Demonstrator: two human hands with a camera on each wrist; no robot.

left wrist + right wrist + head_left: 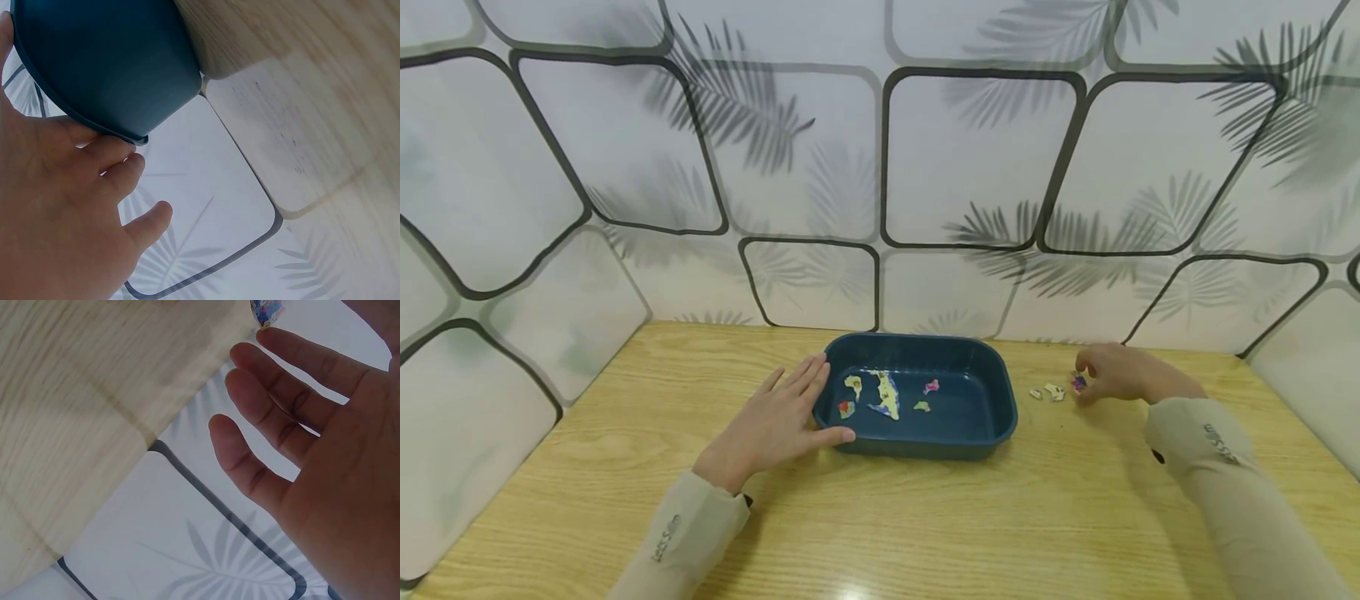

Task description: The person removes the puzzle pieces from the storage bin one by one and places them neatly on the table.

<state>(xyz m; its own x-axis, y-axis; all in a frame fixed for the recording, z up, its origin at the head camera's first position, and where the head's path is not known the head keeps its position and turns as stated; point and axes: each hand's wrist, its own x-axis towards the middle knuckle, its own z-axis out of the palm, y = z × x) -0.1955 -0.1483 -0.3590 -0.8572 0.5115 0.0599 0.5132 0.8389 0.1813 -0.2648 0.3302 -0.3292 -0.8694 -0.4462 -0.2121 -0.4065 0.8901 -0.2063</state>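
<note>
Currently, the purple fragment (1078,382) is at the fingertips of the right hand (1112,372), well to the right of the blue dish (917,448). Fingers curled, apparently pinching it against the thumb; the right wrist view shows only the index fingertip meeting it. Risk: so small a piece offers little to hold; a loose pinch could drop it, a hard one might break it if brittle (material uncertain). Just left lie a pale fragment (1055,392) and a smaller sliver (1036,394); a low sweep could scatter both. The left hand (782,421) rests on the dish's left end, fingers extended, thumb apart, clamped on nothing. Risk: uneven pressure there could slide the dish along the worktop (925,525) and shift its contents.

Count: 1 fragment at the right hand; 2 loose beside it; 5 in the dish (large cream-and-blue piece (886,396), yellowish piece (853,383), red piece (846,409), pink piece (931,387), green piece (922,407)); total 8. Dish, 1. Hands, 2.
</note>
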